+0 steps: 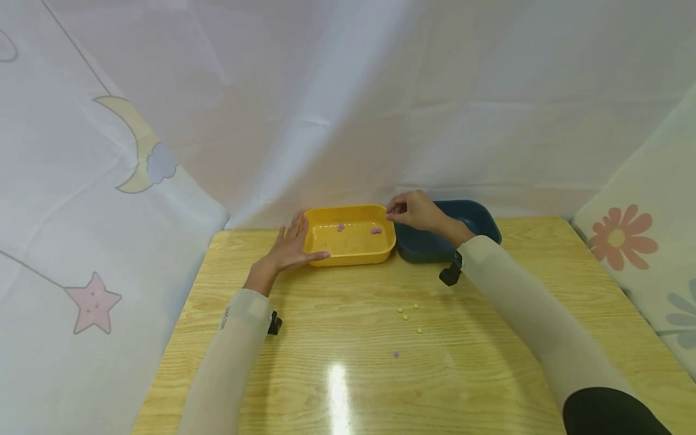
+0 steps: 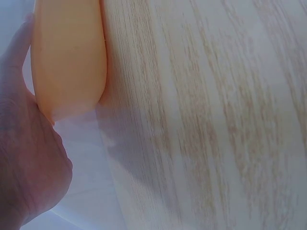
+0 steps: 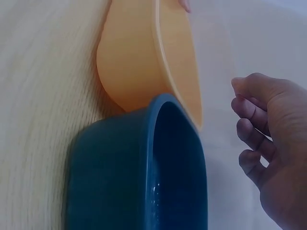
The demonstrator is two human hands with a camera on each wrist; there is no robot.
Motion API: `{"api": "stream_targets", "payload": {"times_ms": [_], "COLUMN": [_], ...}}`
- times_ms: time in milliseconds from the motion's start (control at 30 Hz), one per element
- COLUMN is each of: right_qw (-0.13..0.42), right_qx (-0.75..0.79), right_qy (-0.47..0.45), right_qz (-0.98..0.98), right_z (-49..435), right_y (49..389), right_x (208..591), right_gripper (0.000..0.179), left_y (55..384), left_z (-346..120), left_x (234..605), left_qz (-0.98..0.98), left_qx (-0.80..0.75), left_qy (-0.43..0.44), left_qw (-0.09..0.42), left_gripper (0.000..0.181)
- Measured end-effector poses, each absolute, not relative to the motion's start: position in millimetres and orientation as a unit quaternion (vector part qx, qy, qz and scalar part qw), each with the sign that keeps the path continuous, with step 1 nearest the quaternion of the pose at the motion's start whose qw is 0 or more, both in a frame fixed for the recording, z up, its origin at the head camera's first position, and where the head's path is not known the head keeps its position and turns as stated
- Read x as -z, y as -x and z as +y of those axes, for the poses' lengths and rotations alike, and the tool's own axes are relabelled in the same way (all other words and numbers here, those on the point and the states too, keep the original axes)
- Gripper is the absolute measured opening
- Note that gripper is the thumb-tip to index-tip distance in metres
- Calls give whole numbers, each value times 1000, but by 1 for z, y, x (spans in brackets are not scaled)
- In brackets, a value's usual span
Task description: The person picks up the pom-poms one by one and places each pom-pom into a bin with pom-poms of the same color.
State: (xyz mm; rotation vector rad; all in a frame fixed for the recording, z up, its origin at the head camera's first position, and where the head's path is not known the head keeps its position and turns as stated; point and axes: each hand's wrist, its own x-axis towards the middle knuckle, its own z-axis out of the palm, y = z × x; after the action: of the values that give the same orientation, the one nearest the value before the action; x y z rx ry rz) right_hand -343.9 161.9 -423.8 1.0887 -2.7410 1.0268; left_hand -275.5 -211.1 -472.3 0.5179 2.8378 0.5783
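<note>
A yellow bin (image 1: 350, 261) stands near the back of the table, with several small purple beads (image 1: 376, 231) on its floor. Against its left end rests my left hand (image 1: 289, 249), fingers straight and spread, the thumb over the front rim. Thumb and index finger of my right hand (image 1: 421, 211) come together above the bin's right end. They seem to pinch a small purple bead (image 1: 389, 216), mostly hidden by the fingertips; the other fingers are curled. Below that wrist is a dark blue bin (image 3: 110, 167), touching the yellow one.
Several small yellow beads (image 1: 405, 317) lie on the wooden table (image 1: 304, 356) in front of the bins. A single purple bead (image 1: 396, 354) lies nearer to me. White cloth (image 1: 348, 121) hangs behind the table and along both sides.
</note>
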Motion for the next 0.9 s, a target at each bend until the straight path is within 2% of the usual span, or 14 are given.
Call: {"api": "stream_targets", "payload": {"times_ms": [300,900], "right_qw": [17,12], "right_qx": [-317,-301], "right_qy": [-331,-274], "right_qz": [-889,-913], "right_z": [156,138], "right_y": [360,367], "right_x": [434,450], "right_gripper": [8,13], "left_y": [275,273], "left_z": [-210,-211], "left_x": [472,473], "left_qz": [959,959], "left_qx": [-199,-204], "left_qy": [-175,-172], "left_qw": [100,96], "left_gripper": [125,122]}}
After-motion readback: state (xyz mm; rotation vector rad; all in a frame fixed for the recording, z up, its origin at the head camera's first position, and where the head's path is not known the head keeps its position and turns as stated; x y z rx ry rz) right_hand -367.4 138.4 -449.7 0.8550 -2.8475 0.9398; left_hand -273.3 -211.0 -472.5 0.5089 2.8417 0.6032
